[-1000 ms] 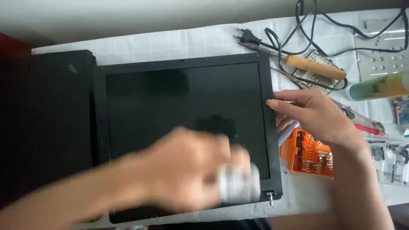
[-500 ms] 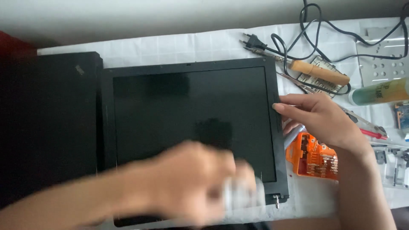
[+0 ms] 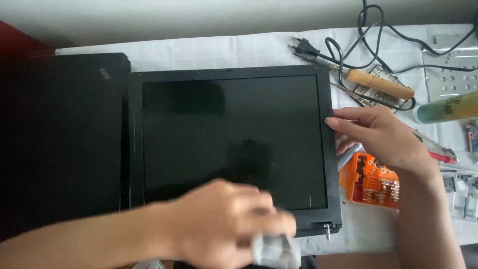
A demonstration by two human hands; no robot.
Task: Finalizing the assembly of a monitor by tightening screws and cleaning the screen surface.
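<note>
black laptop screen [image 3: 234, 139] lies flat, glossy, bezel intact.

White-covered table [image 3: 239, 50] with opened black laptop [image 3: 234, 144], soldering iron [image 3: 381, 83], orange bit case [image 3: 371, 180], perhaps tweezers [image 3: 351, 94].

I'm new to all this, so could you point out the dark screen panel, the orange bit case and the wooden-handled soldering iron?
screen panel [image 3: 234, 124], head view, middle of the dark glass.
orange bit case [image 3: 371, 182], head view, its top face.
soldering iron [image 3: 381, 83], head view, wooden handle.
</note>
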